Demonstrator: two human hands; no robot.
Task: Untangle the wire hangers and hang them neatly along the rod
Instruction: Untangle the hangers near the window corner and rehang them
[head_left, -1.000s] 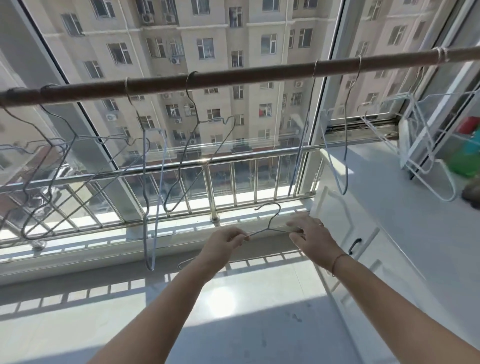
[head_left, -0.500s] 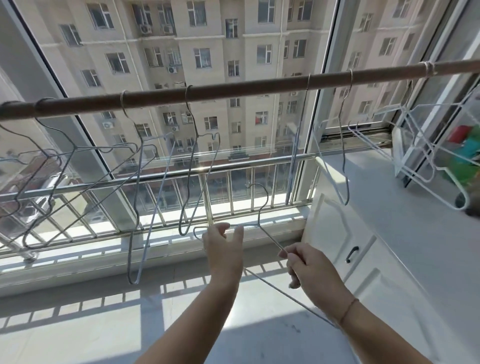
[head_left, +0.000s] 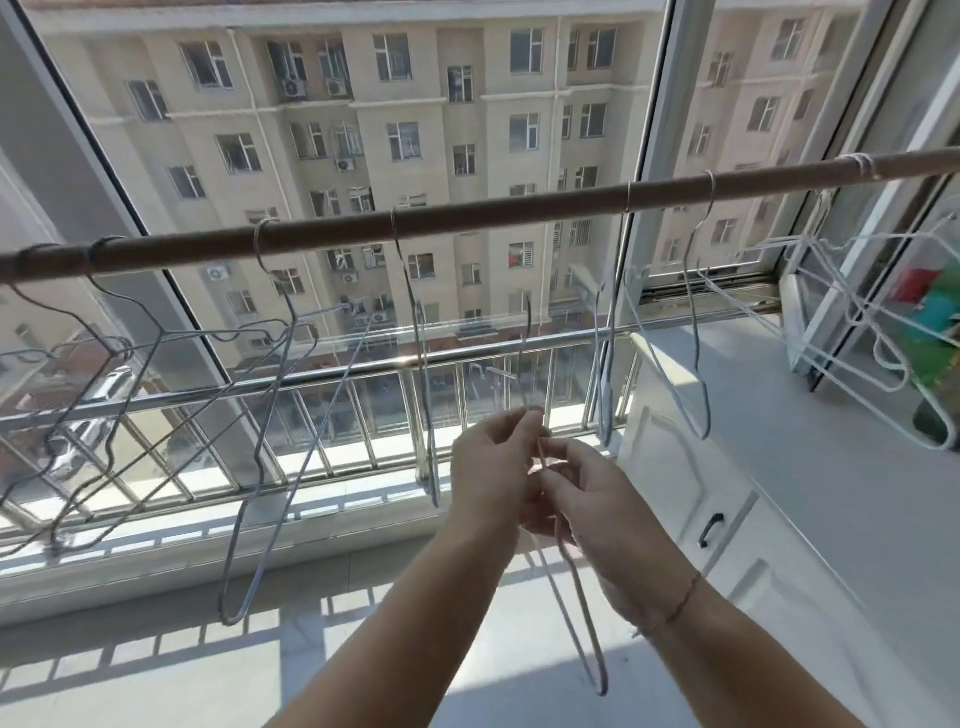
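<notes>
closer now, left hand (head_left: 493, 467) and right hand (head_left: 592, 499) meet, wire hanger (head_left: 585, 616) swung upright under the rod (head_left: 467, 213).
left pinches its neck, right curls round the wire below.

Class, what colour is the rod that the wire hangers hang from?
Brown. The rod shows best in the head view, the only view given.

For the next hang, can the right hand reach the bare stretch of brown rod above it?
Probably yes: nothing hangs between the right hand, gripping the grey wire hanger, and that brown rod.
</notes>
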